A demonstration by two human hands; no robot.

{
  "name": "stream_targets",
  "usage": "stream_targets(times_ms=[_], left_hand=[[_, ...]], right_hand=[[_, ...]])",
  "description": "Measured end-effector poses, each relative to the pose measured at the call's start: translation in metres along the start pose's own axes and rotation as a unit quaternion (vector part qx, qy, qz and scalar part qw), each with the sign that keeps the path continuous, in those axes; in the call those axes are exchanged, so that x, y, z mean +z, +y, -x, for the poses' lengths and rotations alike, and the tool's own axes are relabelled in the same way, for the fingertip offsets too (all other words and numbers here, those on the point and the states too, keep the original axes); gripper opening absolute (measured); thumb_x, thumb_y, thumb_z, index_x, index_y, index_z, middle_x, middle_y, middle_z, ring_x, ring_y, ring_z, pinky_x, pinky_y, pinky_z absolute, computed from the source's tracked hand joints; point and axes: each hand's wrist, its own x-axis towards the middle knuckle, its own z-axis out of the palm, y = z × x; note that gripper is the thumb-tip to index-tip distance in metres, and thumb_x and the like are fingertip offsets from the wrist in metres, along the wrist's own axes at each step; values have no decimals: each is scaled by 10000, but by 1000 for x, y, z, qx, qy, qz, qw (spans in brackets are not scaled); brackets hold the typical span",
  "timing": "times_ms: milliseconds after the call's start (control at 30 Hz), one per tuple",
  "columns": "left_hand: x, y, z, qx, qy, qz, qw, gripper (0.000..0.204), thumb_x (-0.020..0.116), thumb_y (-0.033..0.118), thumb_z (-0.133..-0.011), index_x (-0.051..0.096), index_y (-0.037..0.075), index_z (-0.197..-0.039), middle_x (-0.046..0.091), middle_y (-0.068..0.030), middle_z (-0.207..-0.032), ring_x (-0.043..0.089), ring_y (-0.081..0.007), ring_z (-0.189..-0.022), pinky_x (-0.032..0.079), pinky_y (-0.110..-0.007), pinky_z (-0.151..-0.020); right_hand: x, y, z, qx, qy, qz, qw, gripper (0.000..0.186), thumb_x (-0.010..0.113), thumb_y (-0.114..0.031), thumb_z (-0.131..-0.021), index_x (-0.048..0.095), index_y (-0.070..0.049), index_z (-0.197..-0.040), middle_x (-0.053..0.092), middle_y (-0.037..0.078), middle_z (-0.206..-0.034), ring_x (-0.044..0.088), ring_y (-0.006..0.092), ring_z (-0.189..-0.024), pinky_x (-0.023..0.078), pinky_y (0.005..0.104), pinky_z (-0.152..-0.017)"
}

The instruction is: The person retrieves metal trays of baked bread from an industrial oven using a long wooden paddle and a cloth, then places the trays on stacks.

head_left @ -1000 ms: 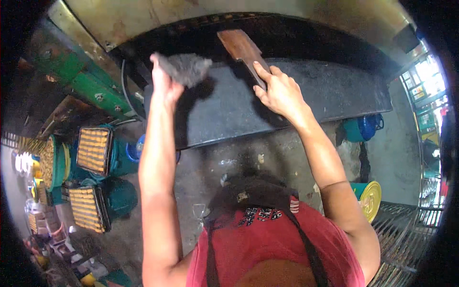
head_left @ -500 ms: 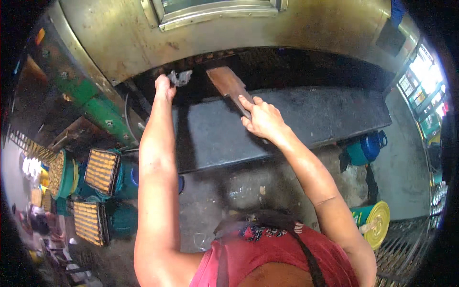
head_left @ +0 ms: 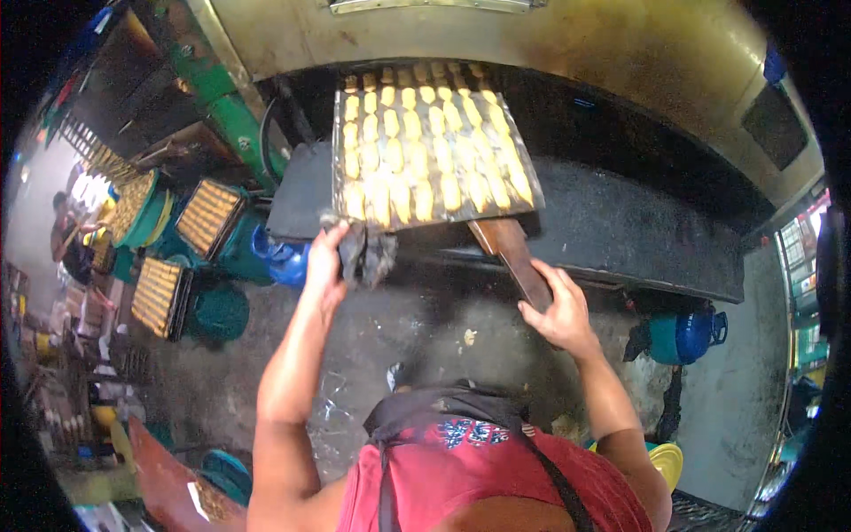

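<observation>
Dark ledge (head_left: 629, 217) | oblong tray (head_left: 465, 215) | left grip (head_left: 325, 262) holds crumpled rag (head_left: 370, 254) | right grip (head_left: 564, 310), wooden paddle (head_left: 507, 247)

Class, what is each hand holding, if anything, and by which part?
Left hand: a cloth, by its left side, near the tray; whether it also grips the tray cannot be told. Right hand: a paddle, by its handle.
</observation>
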Motion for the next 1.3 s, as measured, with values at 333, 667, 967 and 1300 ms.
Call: stream_targets(times_ms=[333,667,967,1300], left_hand=[[-49,-63,113,-27,57,49,997,434,635,194,-880,492,-2,-1239,596,-95,-1149,587,-189,-1022,473,-347,-901],[-37,-60,105,-79,41,-20,996,354,572,113,-886,518,18,-1223,608,-92,-1153,602,-182,-1009,478,-327,-899],[85,-59,147,20,110,-15,994,353,613,173,-840,536,32,-1155,628,-66,-959,633,-182,-866,521,-323,-786],[150,-59,165,112,109,19,987,404,602,143,-868,505,48,-1249,594,-84,-1167,584,-235,-1058,493,-389,-888]], right_hand=[[-8,-11,96,-22,10,75,997,553,784,-133,-636,560,-32,-1131,612,194,-1113,637,362,-964,535,397,-807],[3,55,49,-28,-20,-22,999,522,784,-154,-621,562,-21,-1075,617,202,-1095,639,370,-946,533,399,-799],[-99,99,19,-17,-144,-92,985,551,781,-161,-623,565,-40,-1116,618,172,-1101,621,361,-996,510,397,-839],[-170,145,91,-17,-199,-90,976,590,753,-168,-627,552,-61,-1172,608,185,-1100,600,381,-1007,497,429,-834]])
